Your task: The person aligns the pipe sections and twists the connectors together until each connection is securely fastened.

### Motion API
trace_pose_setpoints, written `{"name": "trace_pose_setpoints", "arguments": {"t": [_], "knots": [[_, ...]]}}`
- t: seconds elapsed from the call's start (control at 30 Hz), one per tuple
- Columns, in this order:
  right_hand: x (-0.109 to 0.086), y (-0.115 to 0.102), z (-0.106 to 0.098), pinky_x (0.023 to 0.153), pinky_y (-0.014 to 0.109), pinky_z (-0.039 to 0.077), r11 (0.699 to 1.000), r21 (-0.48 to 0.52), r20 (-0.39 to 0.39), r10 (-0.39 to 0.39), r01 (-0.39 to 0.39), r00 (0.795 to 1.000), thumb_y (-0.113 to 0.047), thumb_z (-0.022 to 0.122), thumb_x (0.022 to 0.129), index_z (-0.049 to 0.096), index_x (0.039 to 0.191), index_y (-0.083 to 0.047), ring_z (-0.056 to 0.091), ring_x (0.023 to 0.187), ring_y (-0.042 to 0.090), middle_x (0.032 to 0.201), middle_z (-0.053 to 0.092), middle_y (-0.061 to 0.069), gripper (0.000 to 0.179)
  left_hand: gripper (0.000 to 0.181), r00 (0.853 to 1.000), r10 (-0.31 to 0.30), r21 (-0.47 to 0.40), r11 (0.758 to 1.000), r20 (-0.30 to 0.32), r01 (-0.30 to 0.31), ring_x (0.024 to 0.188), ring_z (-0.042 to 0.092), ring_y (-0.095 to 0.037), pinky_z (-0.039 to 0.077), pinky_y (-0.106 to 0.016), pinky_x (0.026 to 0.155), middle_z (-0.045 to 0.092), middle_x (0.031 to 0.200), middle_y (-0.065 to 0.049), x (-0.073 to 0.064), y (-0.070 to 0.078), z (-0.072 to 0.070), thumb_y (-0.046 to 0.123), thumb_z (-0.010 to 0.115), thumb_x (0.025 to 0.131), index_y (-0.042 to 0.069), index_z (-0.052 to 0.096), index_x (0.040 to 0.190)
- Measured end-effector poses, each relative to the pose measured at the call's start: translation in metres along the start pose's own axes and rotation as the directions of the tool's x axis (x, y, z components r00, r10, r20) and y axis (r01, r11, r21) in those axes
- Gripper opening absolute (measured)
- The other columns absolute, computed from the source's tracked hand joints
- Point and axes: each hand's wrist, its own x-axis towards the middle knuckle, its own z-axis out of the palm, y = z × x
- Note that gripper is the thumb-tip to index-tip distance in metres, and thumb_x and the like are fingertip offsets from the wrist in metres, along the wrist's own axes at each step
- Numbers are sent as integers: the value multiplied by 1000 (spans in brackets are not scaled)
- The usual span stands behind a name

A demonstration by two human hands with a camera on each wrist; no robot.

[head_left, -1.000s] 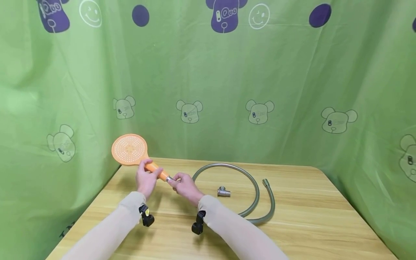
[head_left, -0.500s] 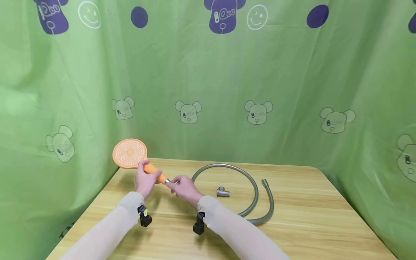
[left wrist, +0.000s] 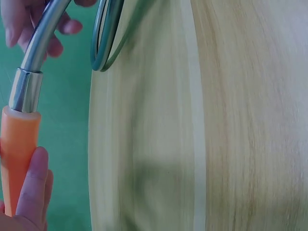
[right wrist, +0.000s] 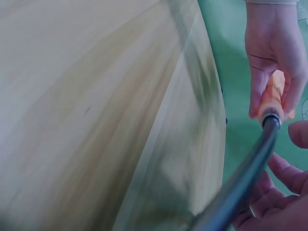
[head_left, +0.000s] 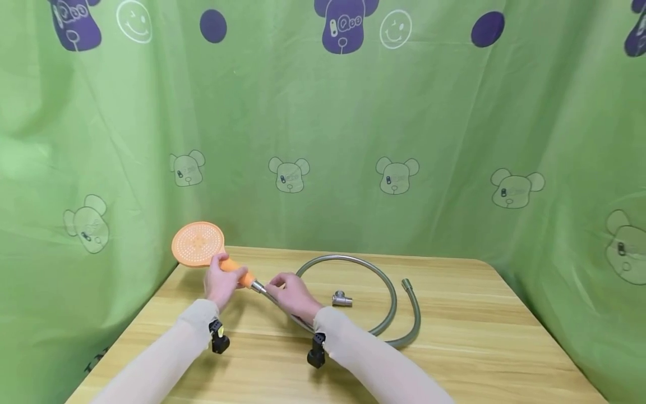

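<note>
In the head view, my left hand [head_left: 221, 285] holds an orange shower head [head_left: 198, 244] by its handle, its round perforated face tilted up above the table's back left. The metal end nut [left wrist: 26, 91] of a grey shower hose [left wrist: 43, 41] sits flush against the handle's end in the left wrist view. Beside the hose just past this nut is my right hand [head_left: 294, 295]. Its fingers [right wrist: 285, 174] are loosely spread around the hose in the right wrist view, with a gap between thumb and hose. Whether any finger touches the hose is hard to tell.
The rest of the hose loops over the wooden table [head_left: 479, 336], and its free end fitting [head_left: 406, 284] lies to the right. Inside the loop lies a small metal angle valve [head_left: 342, 299]. Green curtain [head_left: 333, 213] surrounds the table.
My right hand has shifted right and loosened from the nut, so the metal joint now shows. The shower head has lowered slightly in my left hand.
</note>
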Motion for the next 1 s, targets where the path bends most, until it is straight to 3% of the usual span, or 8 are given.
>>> {"name": "trace_pose_setpoints", "arguments": {"t": [0.17,0.3,0.6,0.77,1.0], "knots": [[-7,4,-12,79,32,49,998,-60,-1,-15,15,1000,-34,63,97,69,109,-11,56,91,15,109,62,2,26,68,1000,-19,34,999,9,18,80,66,-21,63,-30,66,49,129,-24,3,-5,-2,4,77,81,8,43,140],[-14,10,-23,83,35,50,996,-93,-10,-15,14,1000,-34,63,98,68,112,-12,56,95,16,111,60,2,26,70,999,-46,70,997,5,45,80,67,-22,63,-34,68,49,130,-25,4,-9,-3,6,78,80,9,43,141],[-30,24,-48,77,32,48,988,-150,-29,-27,22,999,-24,63,98,69,113,-8,55,91,17,115,59,7,23,72,996,-81,138,987,23,77,77,66,-21,63,-41,77,51,127,-28,6,-13,-2,10,79,80,7,42,141],[-40,28,-61,77,32,48,986,-165,-38,-7,1,999,-25,63,98,68,115,-8,54,93,17,116,58,6,24,72,993,-103,178,980,64,91,80,64,-20,62,-35,74,50,129,-27,7,-18,-3,12,78,81,6,41,142],[-54,40,-77,76,31,48,984,-177,-45,-13,5,999,-23,64,97,68,113,-8,53,92,18,117,58,9,22,76,981,-155,170,976,113,135,68,66,-15,63,-32,71,43,136,-32,7,-27,-4,11,76,81,2,37,146]]}}
